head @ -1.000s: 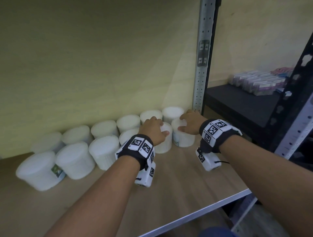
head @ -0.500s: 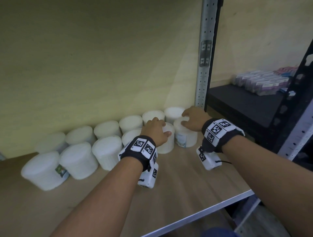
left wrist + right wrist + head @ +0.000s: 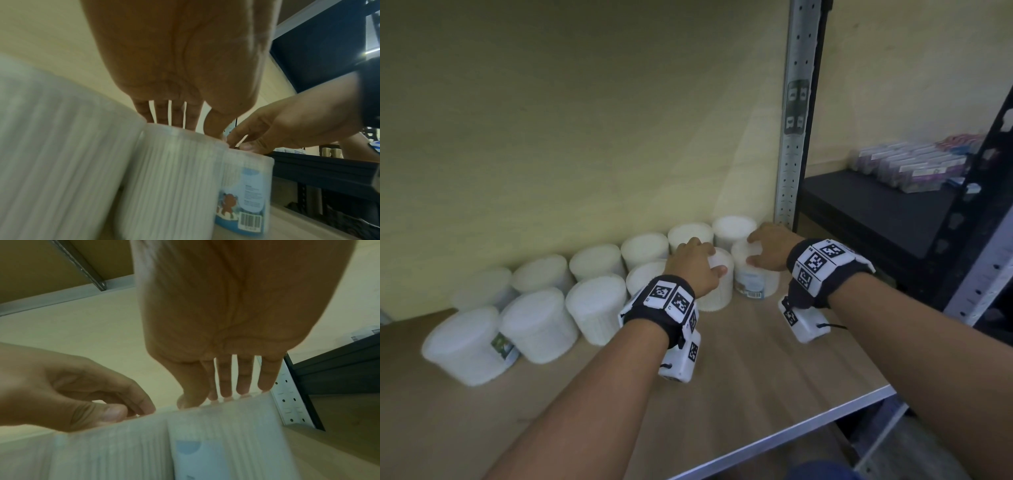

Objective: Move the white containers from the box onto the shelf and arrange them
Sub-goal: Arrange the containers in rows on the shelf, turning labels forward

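Note:
Several white ribbed containers stand in two rows on the wooden shelf (image 3: pixel 739 383). My left hand (image 3: pixel 697 262) lies over the top of a front-row container (image 3: pixel 717 291), fingers on its lid and thumb at its right rim (image 3: pixel 170 178). My right hand (image 3: pixel 767 245) grips the neighbouring container with a blue label (image 3: pixel 755 284) from above, thumb on the near rim (image 3: pixel 216 443). The two containers touch side by side. Both stand upright on the board. The box is not in view.
A perforated metal post (image 3: pixel 792 137) rises just right of the containers. Beyond it a black shelf (image 3: pixel 876 212) carries flat packs (image 3: pixel 914 164). The back row (image 3: pixel 643 248) stands against the pale back wall. The shelf's metal front edge (image 3: pixel 791 435) runs below my forearms.
Both hands stay on the same two containers. The labelled container has shifted slightly under my right hand, and more of its label shows.

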`<state>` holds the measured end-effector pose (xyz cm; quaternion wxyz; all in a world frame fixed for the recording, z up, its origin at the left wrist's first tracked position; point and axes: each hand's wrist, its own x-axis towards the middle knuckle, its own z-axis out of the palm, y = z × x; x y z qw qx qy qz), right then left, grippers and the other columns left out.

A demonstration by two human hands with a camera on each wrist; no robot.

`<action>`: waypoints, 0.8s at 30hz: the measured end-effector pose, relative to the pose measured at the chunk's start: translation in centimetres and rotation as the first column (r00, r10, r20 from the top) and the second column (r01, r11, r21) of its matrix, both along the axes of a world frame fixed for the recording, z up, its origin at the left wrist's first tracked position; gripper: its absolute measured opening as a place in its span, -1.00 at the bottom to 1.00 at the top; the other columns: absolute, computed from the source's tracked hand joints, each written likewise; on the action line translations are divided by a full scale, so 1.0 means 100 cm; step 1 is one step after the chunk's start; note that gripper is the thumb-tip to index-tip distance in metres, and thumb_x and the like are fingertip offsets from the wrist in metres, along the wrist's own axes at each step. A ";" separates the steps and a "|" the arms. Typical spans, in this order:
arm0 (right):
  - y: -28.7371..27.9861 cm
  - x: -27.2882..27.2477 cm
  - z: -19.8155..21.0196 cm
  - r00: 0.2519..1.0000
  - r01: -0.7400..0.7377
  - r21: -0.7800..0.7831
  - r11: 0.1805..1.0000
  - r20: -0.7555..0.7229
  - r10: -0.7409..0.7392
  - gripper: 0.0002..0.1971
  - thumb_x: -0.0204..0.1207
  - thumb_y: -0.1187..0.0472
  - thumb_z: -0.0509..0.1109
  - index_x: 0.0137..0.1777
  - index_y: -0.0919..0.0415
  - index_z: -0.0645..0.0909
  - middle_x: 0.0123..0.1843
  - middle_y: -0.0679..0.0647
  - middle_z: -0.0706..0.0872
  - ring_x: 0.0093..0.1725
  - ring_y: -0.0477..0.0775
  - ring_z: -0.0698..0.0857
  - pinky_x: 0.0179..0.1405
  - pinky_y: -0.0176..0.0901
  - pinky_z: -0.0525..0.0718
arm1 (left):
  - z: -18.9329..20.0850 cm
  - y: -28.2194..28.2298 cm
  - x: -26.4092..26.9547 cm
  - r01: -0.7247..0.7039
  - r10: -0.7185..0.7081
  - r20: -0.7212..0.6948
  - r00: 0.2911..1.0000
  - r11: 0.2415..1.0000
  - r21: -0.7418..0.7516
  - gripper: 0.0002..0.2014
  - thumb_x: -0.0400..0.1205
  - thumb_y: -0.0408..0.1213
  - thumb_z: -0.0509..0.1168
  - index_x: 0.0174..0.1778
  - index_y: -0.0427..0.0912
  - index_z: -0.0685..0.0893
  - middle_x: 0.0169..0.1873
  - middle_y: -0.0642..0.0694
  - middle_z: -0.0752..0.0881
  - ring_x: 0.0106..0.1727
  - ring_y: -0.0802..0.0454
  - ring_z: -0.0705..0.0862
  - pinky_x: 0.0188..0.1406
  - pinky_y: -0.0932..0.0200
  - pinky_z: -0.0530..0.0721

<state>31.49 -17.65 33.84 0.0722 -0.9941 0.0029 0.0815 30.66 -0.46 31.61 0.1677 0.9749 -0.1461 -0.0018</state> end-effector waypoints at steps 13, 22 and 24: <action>0.003 -0.006 -0.002 0.992 0.010 0.070 0.997 0.123 -0.018 -0.51 0.63 0.00 0.25 0.52 0.11 0.42 0.53 0.20 0.32 0.57 0.28 0.24 0.53 0.14 0.32 | -0.001 -0.001 0.000 -0.001 0.001 0.006 1.000 1.000 -0.009 -0.51 0.64 -0.01 0.26 0.48 -0.12 0.47 0.41 -0.13 0.45 0.44 -0.13 0.43 0.38 -0.02 0.46; 0.002 -0.006 0.000 0.999 -0.001 0.019 1.000 0.043 0.000 -0.44 0.61 -0.08 0.26 0.55 0.12 0.37 0.54 0.22 0.33 0.56 0.29 0.29 0.54 0.11 0.32 | -0.003 0.000 0.001 0.005 -0.005 0.013 1.000 1.000 -0.022 -0.51 0.64 -0.02 0.27 0.46 -0.12 0.48 0.39 -0.13 0.47 0.42 -0.12 0.44 0.37 0.00 0.46; 0.001 -0.006 0.001 0.999 -0.017 0.019 1.000 0.034 0.017 -0.46 0.61 -0.05 0.27 0.56 0.07 0.37 0.55 0.16 0.34 0.55 0.25 0.32 0.56 0.12 0.34 | -0.002 0.000 0.000 0.003 -0.003 0.012 1.000 1.000 -0.024 -0.51 0.64 -0.02 0.27 0.46 -0.11 0.48 0.39 -0.12 0.46 0.42 -0.12 0.44 0.38 -0.01 0.46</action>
